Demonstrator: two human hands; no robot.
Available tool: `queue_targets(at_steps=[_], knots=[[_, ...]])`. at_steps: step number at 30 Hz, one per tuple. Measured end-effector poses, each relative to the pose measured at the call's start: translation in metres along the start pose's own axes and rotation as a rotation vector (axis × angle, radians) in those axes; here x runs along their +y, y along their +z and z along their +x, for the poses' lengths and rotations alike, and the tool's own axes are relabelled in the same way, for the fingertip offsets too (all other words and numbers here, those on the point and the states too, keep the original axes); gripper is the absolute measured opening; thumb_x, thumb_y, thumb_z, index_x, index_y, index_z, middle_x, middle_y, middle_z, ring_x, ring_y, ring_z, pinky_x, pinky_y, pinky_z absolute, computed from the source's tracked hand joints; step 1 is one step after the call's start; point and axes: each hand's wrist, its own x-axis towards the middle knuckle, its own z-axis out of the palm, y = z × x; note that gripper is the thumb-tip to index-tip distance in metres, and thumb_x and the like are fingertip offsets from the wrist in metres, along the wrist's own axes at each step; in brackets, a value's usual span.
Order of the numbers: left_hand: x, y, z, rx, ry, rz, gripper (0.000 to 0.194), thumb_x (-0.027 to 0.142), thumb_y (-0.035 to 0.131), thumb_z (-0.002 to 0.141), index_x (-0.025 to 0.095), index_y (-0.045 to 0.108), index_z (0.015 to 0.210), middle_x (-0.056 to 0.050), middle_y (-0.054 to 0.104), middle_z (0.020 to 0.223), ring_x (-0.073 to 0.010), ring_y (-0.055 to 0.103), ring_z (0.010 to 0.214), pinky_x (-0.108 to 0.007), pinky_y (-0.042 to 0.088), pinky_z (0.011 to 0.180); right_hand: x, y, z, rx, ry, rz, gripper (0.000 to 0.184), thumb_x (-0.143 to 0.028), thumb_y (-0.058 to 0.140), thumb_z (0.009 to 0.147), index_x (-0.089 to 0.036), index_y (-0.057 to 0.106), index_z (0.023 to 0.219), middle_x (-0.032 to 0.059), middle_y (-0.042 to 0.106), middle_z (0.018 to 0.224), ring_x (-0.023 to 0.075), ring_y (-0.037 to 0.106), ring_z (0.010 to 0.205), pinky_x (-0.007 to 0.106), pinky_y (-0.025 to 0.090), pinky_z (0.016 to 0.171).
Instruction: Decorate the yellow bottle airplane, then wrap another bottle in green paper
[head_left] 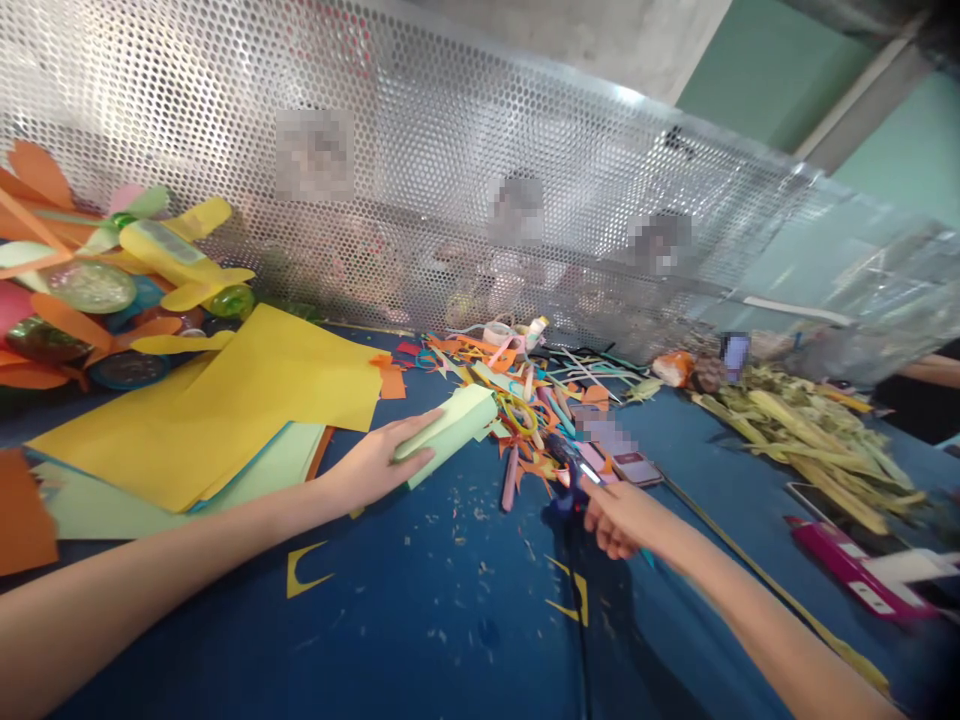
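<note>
My left hand (375, 462) is closed around a pale green paper tube (457, 425), held slightly above the table, left of centre. To the right, my right hand (628, 515) grips a dark blue glue gun (566, 495), its fingers curled and its black cord (577, 610) trailing toward me. The fingers partly hide the gun. Beyond both hands lies a pile of paper scraps (525, 385) mixed with orange, green and pink pieces. Yellow cut-out offcuts (304, 572) lie on the blue table (420, 640).
Yellow paper sheets (277, 370) and colourful paper-and-plastic decorations (172, 255) occupy the left. On the right are a phone (626, 455), dried husks (810, 430) and a magenta power strip (855, 570). A perforated metal screen (420, 150) rises behind, with people visible through it.
</note>
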Motion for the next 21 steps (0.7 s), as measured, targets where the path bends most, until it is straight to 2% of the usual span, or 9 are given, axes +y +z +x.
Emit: queue_targets(at_steps=[1, 3, 6, 8, 10, 12, 14, 18, 21], knots=[[0.000, 0.000, 0.000, -0.001, 0.000, 0.004, 0.051, 0.039, 0.045, 0.091, 0.030, 0.037, 0.140, -0.002, 0.046, 0.140, -0.0240, 0.051, 0.122, -0.038, 0.043, 0.101, -0.004, -0.001, -0.003, -0.016, -0.048, -0.195, 0.047, -0.047, 0.053, 0.081, -0.021, 0.047, 0.042, 0.0064, 0.053, 0.032, 0.0161, 0.048, 0.025, 0.024, 0.036, 0.029], [0.001, -0.001, 0.001, -0.011, 0.014, 0.018, 0.051, 0.039, 0.044, 0.092, 0.030, 0.035, 0.141, -0.001, 0.045, 0.141, -0.0234, 0.049, 0.123, -0.039, 0.041, 0.103, -0.018, 0.002, -0.010, 0.080, -0.252, -0.437, 0.047, -0.046, 0.047, 0.085, -0.022, 0.047, 0.044, 0.0056, 0.056, 0.038, 0.0165, 0.051, 0.031, 0.028, 0.043, 0.039], [0.001, -0.004, 0.004, -0.089, 0.107, 0.044, 0.052, 0.037, 0.045, 0.092, 0.029, 0.034, 0.141, -0.002, 0.044, 0.142, -0.0218, 0.045, 0.127, -0.039, 0.037, 0.107, -0.049, 0.022, -0.018, 0.222, -0.690, -0.416, 0.018, -0.036, 0.050, 0.085, -0.022, 0.060, 0.084, 0.0048, 0.070, 0.076, 0.0211, 0.068, 0.071, 0.034, 0.053, 0.069], [0.001, -0.008, 0.006, -0.156, 0.188, 0.043, 0.052, 0.036, 0.046, 0.092, 0.027, 0.034, 0.142, -0.003, 0.044, 0.142, -0.0201, 0.043, 0.129, -0.037, 0.035, 0.108, -0.068, 0.039, -0.018, 0.284, -0.940, -0.402, 0.034, -0.025, 0.056, 0.081, -0.022, 0.054, 0.115, 0.0087, 0.065, 0.113, 0.0235, 0.061, 0.105, 0.040, 0.047, 0.092], [-0.001, -0.012, 0.007, -0.196, 0.248, 0.027, 0.051, 0.035, 0.046, 0.092, 0.027, 0.034, 0.141, -0.003, 0.043, 0.143, -0.0190, 0.042, 0.129, -0.036, 0.035, 0.109, -0.080, 0.053, -0.013, 0.239, -1.143, -0.487, 0.051, -0.020, 0.060, 0.079, -0.026, 0.047, 0.128, 0.0078, 0.052, 0.134, 0.0237, 0.046, 0.126, 0.045, 0.034, 0.106], [-0.003, -0.014, 0.008, -0.205, 0.281, 0.004, 0.051, 0.034, 0.047, 0.092, 0.027, 0.035, 0.141, -0.004, 0.042, 0.144, -0.0193, 0.042, 0.129, -0.036, 0.035, 0.109, -0.084, 0.061, -0.007, 0.170, -1.249, -0.567, 0.057, -0.019, 0.062, 0.078, -0.029, 0.045, 0.131, 0.0050, 0.045, 0.141, 0.0230, 0.035, 0.134, 0.048, 0.025, 0.111], [-0.004, -0.016, 0.008, -0.202, 0.296, -0.012, 0.051, 0.034, 0.048, 0.092, 0.027, 0.036, 0.141, -0.005, 0.042, 0.144, -0.0202, 0.043, 0.129, -0.037, 0.035, 0.108, -0.082, 0.063, 0.000, 0.138, -1.298, -0.603, 0.053, -0.021, 0.063, 0.080, -0.030, 0.046, 0.130, 0.0030, 0.047, 0.140, 0.0219, 0.034, 0.135, 0.051, 0.018, 0.113], [-0.003, -0.018, 0.009, -0.227, 0.309, 0.001, 0.052, 0.032, 0.049, 0.092, 0.028, 0.034, 0.142, -0.004, 0.042, 0.143, -0.0209, 0.042, 0.129, -0.038, 0.036, 0.108, -0.069, 0.062, 0.010, 0.165, -1.354, -0.594, 0.039, -0.025, 0.061, 0.085, -0.028, 0.052, 0.122, 0.0021, 0.062, 0.125, 0.0203, 0.045, 0.127, 0.054, 0.009, 0.114], [-0.001, -0.018, 0.009, -0.241, 0.305, 0.014, 0.052, 0.032, 0.048, 0.092, 0.028, 0.033, 0.142, -0.005, 0.042, 0.143, -0.0213, 0.042, 0.129, -0.038, 0.036, 0.108, -0.064, 0.062, 0.015, 0.169, -1.388, -0.576, 0.030, -0.028, 0.060, 0.087, -0.027, 0.057, 0.117, 0.0024, 0.065, 0.121, 0.0191, 0.053, 0.120, 0.052, 0.012, 0.114]])
